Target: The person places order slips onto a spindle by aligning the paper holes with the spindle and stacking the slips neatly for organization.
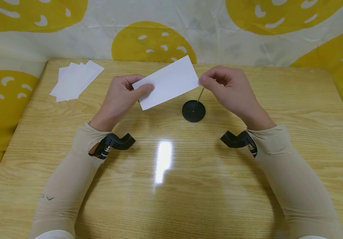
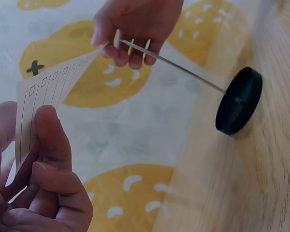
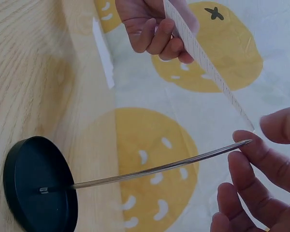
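My left hand (image 1: 120, 98) holds a white paper slip (image 1: 169, 83) by its left end, thumb on top. Printed lines and small boxes show on its underside in the left wrist view. At the slip's far right corner are the thumb and forefinger of my right hand (image 1: 231, 89), pinching it lightly. A bill spike, with a round black base (image 1: 193, 114) and a thin metal rod (image 3: 159, 168), stands on the table below. Its pointed tip is close to the right forefinger, just under the slip's corner. The other right fingers are loosely curled beside the rod.
Several overlapping white slips (image 1: 74, 81) lie at the back left of the wooden table (image 1: 189, 202). Behind the table hangs a pale cloth (image 1: 207, 30) with yellow shapes. Black wrist cameras (image 1: 119, 141) jut inward from both sleeves.
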{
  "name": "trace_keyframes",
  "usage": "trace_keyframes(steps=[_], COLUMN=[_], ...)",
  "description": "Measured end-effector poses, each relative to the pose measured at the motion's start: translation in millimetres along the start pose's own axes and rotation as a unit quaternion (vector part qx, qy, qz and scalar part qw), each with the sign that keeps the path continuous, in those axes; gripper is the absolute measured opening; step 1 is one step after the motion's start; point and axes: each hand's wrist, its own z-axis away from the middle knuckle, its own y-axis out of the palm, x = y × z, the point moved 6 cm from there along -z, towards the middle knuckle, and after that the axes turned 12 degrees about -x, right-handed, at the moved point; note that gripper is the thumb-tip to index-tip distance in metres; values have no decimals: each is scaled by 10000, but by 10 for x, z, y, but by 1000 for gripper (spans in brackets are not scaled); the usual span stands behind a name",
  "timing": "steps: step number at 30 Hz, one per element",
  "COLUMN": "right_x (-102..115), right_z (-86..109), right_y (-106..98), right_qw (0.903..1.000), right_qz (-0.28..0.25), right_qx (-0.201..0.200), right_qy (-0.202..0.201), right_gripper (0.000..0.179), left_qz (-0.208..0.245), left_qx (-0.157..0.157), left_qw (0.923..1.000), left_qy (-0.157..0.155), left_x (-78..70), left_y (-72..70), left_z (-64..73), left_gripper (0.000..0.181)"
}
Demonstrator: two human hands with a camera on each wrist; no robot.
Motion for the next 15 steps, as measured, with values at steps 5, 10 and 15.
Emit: trace_keyframes(steps=[5, 10, 15], right_x=[53, 86, 109], right_z=[13, 22, 44], right_y=[-15, -51, -106], right_qw=[9999, 10000, 9998], right_qz=[73, 41, -94], right_qx=[60, -33, -183], right_qy=[-36, -55, 84], right_gripper=[19, 18, 19], left_qz=[-45, 163, 342], left_qx=[58, 154, 212], left_qw=[10000, 9997, 9992], left_qy=[56, -1, -52], left_x=[-28, -42, -63], left_y=[30, 61, 90], left_z=[-1, 0, 18], left_gripper=[27, 25, 22])
